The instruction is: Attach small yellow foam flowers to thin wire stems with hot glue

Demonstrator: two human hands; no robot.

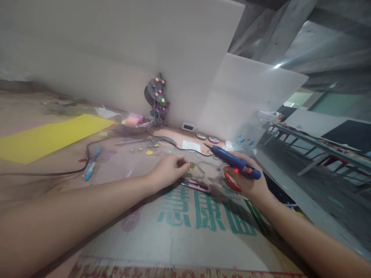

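Gripping glue gun point(232, 158) in right hand point(255, 185); pinching yellow flower point(192, 166) in left hand point(169, 170), near pink snips point(199, 187).

The view looked from the wearer's head, close above the near side of the desk point(66, 160), facing forward and down across it, and took in the floor point(315, 193) to its right.

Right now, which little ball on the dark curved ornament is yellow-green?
The yellow-green ball is just below the pink balls, toward the right of the dark ornament; only its colour isn't pinkish, reddish or purple.
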